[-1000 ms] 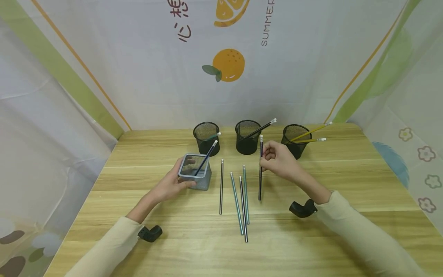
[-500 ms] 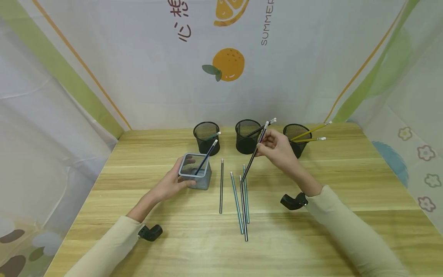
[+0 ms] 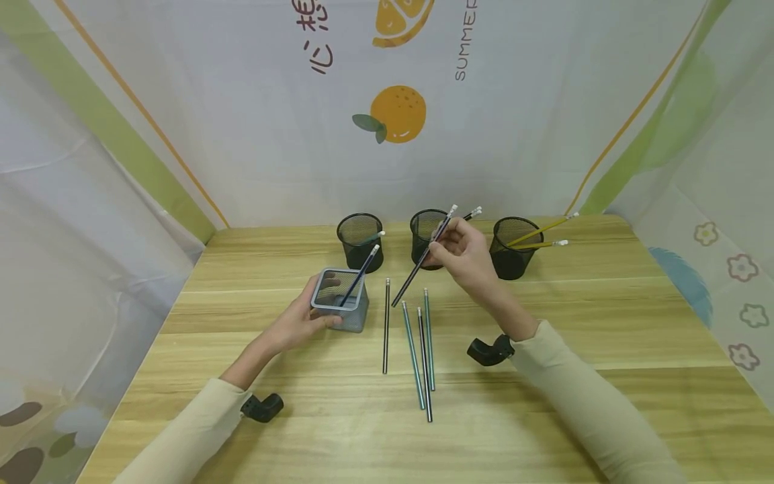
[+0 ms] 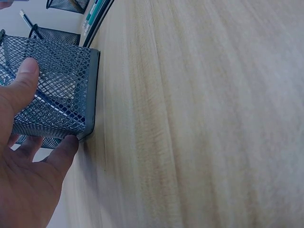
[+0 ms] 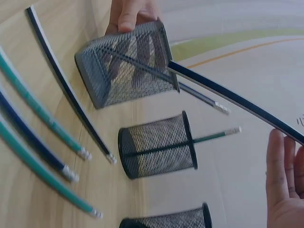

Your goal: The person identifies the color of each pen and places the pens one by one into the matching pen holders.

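My left hand (image 3: 294, 326) grips a grey square mesh pen holder (image 3: 353, 318) from its left side, thumb at the front. A dark blue pencil (image 3: 365, 266) leans inside it, its white eraser end above the rim. Higher and to the right, my right hand (image 3: 464, 254) pinches a dark pencil (image 3: 412, 275) near its eraser end. That pencil slants down to the left, its lower tip over the table between the holder and the loose pencils. In the right wrist view the pencil (image 5: 237, 101) overlaps the holder's rim (image 5: 167, 52).
Several dark and teal pencils, including a black pencil (image 3: 386, 329) and a teal pencil (image 3: 414, 356), lie on the wooden table (image 3: 302, 417). Behind stand three round black mesh cups: left cup (image 3: 363, 255) with a teal pencil, middle cup (image 3: 422, 235) with dark pencils, right cup (image 3: 509, 263) with yellow ones.
My right hand has moved left with the dark pencil, which has swung from upright in the view to slanting down-left. My left hand and the square holder have stayed put.
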`<state>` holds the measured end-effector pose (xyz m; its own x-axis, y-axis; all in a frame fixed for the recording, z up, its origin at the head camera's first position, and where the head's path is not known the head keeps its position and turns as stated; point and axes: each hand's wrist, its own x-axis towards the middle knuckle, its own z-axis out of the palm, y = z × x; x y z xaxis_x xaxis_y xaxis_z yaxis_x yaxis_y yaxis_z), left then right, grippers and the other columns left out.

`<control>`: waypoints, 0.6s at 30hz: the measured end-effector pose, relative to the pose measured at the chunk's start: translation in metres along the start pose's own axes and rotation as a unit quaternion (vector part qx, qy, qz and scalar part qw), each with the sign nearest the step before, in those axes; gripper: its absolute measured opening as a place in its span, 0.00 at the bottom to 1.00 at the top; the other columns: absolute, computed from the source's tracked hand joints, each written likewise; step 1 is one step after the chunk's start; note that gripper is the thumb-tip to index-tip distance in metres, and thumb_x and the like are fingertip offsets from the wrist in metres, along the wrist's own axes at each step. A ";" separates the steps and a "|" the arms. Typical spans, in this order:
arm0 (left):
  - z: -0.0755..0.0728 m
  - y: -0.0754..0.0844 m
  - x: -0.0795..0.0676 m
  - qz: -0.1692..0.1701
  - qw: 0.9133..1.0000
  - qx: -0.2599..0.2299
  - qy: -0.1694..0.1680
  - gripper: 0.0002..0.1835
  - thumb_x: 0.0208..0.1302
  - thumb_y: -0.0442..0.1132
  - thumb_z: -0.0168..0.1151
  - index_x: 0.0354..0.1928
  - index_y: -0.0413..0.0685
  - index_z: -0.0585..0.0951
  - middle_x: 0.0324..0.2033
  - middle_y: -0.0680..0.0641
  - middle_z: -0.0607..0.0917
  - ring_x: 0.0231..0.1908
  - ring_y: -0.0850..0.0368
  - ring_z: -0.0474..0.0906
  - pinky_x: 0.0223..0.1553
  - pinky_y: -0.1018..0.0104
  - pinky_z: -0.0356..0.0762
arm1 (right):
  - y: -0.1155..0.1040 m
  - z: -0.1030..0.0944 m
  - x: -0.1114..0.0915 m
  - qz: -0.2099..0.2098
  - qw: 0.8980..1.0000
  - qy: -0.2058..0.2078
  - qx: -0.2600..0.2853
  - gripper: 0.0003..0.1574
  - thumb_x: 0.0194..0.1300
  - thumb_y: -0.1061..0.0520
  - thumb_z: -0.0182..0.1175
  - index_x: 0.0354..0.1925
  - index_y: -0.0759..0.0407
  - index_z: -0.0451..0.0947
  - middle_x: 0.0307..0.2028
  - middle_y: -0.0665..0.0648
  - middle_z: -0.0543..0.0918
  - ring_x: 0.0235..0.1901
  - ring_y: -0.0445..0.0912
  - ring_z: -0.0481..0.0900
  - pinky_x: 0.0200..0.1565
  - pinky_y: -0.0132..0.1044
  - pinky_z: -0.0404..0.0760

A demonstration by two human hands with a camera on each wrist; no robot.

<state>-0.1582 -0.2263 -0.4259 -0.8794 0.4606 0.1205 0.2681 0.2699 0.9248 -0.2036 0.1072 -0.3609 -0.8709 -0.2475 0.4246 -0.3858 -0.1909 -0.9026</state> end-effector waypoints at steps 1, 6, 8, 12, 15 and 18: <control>0.000 0.000 0.000 -0.002 1.000 -0.001 0.000 0.45 0.64 0.22 0.66 0.77 0.39 0.51 0.68 0.27 0.64 0.65 0.32 0.67 0.63 0.39 0.69 | 0.000 0.003 0.001 -0.006 1.000 0.003 0.002 0.08 0.68 0.76 0.55 0.44 0.73 0.69 0.39 0.68 0.76 0.34 0.53 0.81 0.40 0.47 0.88; 0.000 0.002 0.001 -0.006 1.000 -0.003 -0.001 0.45 0.64 0.22 0.65 0.77 0.39 0.50 0.69 0.27 0.64 0.65 0.32 0.67 0.63 0.39 0.68 | 0.000 0.014 0.005 -0.028 0.999 0.016 0.008 0.09 0.68 0.75 0.56 0.46 0.74 0.69 0.40 0.67 0.75 0.34 0.51 0.80 0.40 0.46 0.88; 0.000 0.002 0.001 -0.006 1.000 -0.003 -0.002 0.45 0.64 0.21 0.65 0.77 0.39 0.50 0.68 0.27 0.64 0.65 0.32 0.67 0.63 0.39 0.69 | 0.001 0.018 0.007 -0.038 0.999 0.024 0.013 0.10 0.68 0.74 0.56 0.46 0.74 0.69 0.40 0.70 0.75 0.34 0.51 0.80 0.40 0.46 0.88; 0.001 0.001 0.002 -0.006 1.000 -0.006 -0.001 0.45 0.64 0.21 0.65 0.77 0.38 0.50 0.68 0.27 0.65 0.65 0.32 0.67 0.62 0.39 0.70 | 0.005 0.026 0.011 -0.070 0.997 0.037 0.019 0.12 0.67 0.75 0.56 0.47 0.80 0.67 0.39 0.70 0.75 0.34 0.51 0.81 0.40 0.46 0.88; 0.001 0.001 0.002 -0.007 1.000 -0.006 0.001 0.45 0.64 0.21 0.65 0.77 0.39 0.51 0.69 0.27 0.64 0.64 0.32 0.68 0.63 0.40 0.69 | 0.008 0.032 0.011 -0.091 0.995 0.042 0.018 0.11 0.66 0.77 0.55 0.45 0.79 0.67 0.38 0.65 0.77 0.34 0.54 0.81 0.39 0.45 0.88; 0.001 0.001 0.001 -0.006 1.000 -0.006 0.001 0.45 0.64 0.21 0.65 0.77 0.39 0.51 0.69 0.27 0.63 0.64 0.32 0.68 0.63 0.40 0.69 | 0.011 0.038 0.012 -0.101 0.993 0.050 0.025 0.10 0.65 0.77 0.55 0.44 0.73 0.69 0.38 0.62 0.77 0.33 0.55 0.81 0.38 0.43 0.88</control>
<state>-0.1588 -0.2249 -0.4253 -0.8830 0.4561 0.1105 0.2537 0.2657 0.9301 -0.2064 0.0659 -0.3636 -0.8039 -0.1046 0.5854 -0.5426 -0.2741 -0.7940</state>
